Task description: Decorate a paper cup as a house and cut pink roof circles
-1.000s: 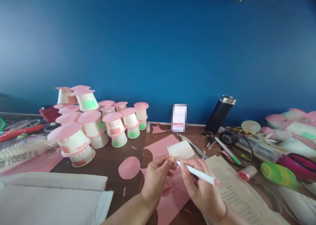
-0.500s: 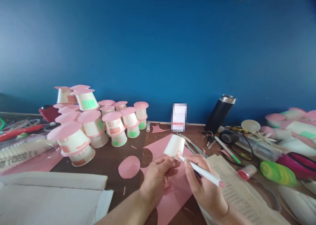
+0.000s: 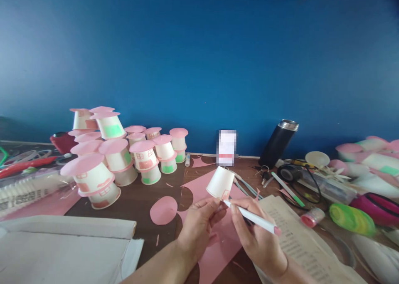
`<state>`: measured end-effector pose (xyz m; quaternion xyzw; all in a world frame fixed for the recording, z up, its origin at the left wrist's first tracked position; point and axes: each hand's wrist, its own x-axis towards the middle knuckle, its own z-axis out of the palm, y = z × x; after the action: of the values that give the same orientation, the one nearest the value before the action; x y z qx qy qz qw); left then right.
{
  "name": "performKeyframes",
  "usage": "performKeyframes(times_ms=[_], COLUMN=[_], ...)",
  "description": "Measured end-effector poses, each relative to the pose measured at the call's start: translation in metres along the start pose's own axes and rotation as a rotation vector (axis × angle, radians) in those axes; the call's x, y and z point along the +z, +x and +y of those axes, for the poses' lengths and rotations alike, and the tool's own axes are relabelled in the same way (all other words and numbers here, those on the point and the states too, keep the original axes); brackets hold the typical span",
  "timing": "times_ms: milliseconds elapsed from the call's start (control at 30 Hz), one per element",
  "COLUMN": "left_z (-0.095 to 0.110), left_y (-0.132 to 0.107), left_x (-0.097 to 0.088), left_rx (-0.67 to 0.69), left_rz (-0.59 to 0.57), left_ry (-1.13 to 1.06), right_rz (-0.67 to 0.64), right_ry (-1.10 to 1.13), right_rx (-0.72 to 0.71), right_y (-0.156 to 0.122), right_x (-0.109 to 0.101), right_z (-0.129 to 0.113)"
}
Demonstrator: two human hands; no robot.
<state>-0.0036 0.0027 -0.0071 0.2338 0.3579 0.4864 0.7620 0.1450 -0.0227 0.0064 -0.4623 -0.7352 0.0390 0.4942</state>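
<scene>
Looking down through the head camera, I see my left hand [image 3: 199, 225] raised just above the desk [image 3: 137, 201], its forearm coming in from the lower edge and angling up to the right. Its thumb and fingertips are closed in a pinch on the rim of a small white paper cup [image 3: 220, 183]. The cup is held off the surface in the middle of the view, tilted so that its closed base points up and away from me; a small pink drawing shows on its wall near the rim. My right hand [image 3: 255, 238] sits close beside the left, wrist low and fingers curled in a writing grip round a white marker [image 3: 252, 218]. The marker's tip meets the cup by that drawing and its pink end points back to the right. Under both hands lies a pink paper sheet [image 3: 215, 250], with a cut pink circle [image 3: 163, 210] just to its left. A printed page [image 3: 299, 242] lies under my right wrist. Stacked cups with pink lids [image 3: 115, 155] stand well apart at the left, and a black flask [image 3: 277, 144] leans at the far right by the blue wall.
</scene>
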Motion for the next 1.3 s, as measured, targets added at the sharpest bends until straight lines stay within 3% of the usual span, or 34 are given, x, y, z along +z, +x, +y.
performKeyframes(times_ms=[767,1067,1300], left_z=[-0.0028,0.0009,-0.0008], left_y=[0.0017,-0.0008,0.0022], left_x=[-0.0009,0.0018,-0.0006], left_rx=[-0.036,-0.085,-0.046], left_rz=[0.032,0.002,-0.019], left_ry=[-0.022,-0.082,-0.098], right_rz=[0.012,0.064,0.035], right_ry=[0.006,0.015,0.003], right_rx=[0.029,0.044,0.028], right_y=[-0.0017,0.0037,0.0008], right_x=[0.0027,0.0010,0.0001], right_z=[0.0010,0.0053,0.0016])
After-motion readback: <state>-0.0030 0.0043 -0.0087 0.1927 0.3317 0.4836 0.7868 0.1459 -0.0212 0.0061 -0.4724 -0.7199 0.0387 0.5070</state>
